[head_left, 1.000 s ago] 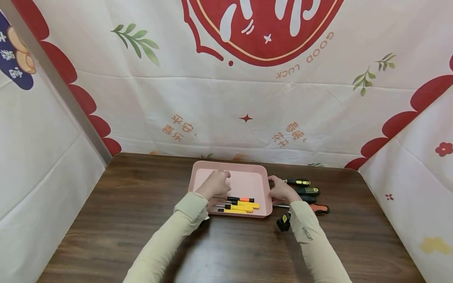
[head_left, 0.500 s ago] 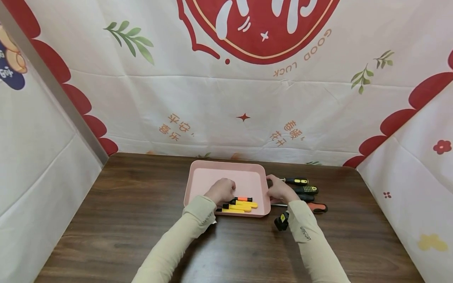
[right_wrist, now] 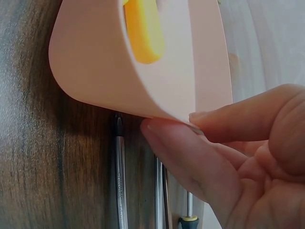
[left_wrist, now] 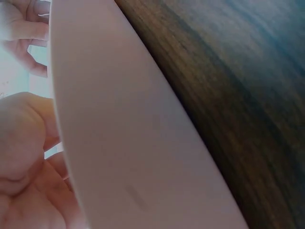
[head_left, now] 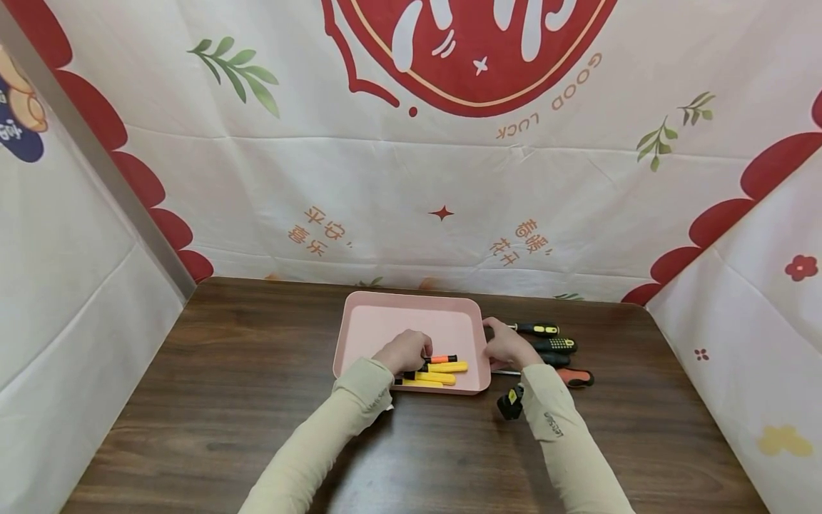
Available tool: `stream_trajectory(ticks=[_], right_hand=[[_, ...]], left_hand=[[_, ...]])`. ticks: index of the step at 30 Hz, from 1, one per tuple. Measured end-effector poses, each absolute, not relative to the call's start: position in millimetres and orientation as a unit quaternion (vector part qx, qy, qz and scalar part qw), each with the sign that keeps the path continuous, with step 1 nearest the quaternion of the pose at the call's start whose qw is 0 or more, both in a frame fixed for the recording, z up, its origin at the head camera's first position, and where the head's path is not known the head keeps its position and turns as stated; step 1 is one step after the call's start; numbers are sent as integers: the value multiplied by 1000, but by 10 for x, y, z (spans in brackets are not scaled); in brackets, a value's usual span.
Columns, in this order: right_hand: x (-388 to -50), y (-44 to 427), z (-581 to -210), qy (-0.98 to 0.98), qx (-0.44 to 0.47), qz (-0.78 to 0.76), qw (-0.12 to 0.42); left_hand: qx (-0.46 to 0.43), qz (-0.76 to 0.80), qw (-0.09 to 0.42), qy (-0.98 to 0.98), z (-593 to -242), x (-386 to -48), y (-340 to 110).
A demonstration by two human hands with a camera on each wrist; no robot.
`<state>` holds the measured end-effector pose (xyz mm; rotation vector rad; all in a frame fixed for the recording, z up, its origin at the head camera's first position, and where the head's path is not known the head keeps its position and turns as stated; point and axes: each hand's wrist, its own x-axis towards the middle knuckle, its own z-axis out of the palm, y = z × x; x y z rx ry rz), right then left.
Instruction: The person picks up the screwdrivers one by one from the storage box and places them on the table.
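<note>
In the head view a pink tray (head_left: 379, 307) lies on the table. My left hand (head_left: 406, 350) reaches into it, fingers curled at the black end of an orange-and-black screwdriver (head_left: 443, 359); its fingertips are hidden there. Beside that, several yellow-handled screwdrivers (head_left: 433, 378) lie along the near side of the tray. My right hand (head_left: 510, 345) pinches the tray's right rim between thumb and fingers, plain in the right wrist view. The tray wall (left_wrist: 124, 119) fills much of the left wrist view and hides the left fingertips (left_wrist: 52, 167) in part.
Right of the tray lie a black-and-yellow screwdriver (head_left: 538, 329), a dark handle with yellow dots (head_left: 557, 345) and an orange-and-black handled tool (head_left: 576, 377). A black tape measure (head_left: 511, 403) sits near my right sleeve. A printed cloth (head_left: 411, 193) hangs behind the table.
My left hand has moved right and down onto the orange-and-black screwdriver, whose handle now tilts slightly. The view has shifted a little. My right hand stays on the rim.
</note>
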<state>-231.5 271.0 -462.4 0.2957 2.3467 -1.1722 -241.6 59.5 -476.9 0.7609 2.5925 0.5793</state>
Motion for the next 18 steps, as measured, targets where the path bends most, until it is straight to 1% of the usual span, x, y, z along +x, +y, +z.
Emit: stream_trajectory(ticks=[8, 14, 18], right_hand=[[-2319, 2707, -4622, 859, 112, -432, 250], [-2315, 2704, -4621, 861, 113, -429, 249], [-2310, 2699, -4620, 861, 115, -428, 249]], left_hand=[[276, 196, 203, 919, -4778, -2427, 604], [274, 215, 200, 916, -4768, -2419, 595], [284, 234, 184, 912, -4769, -2425, 576]])
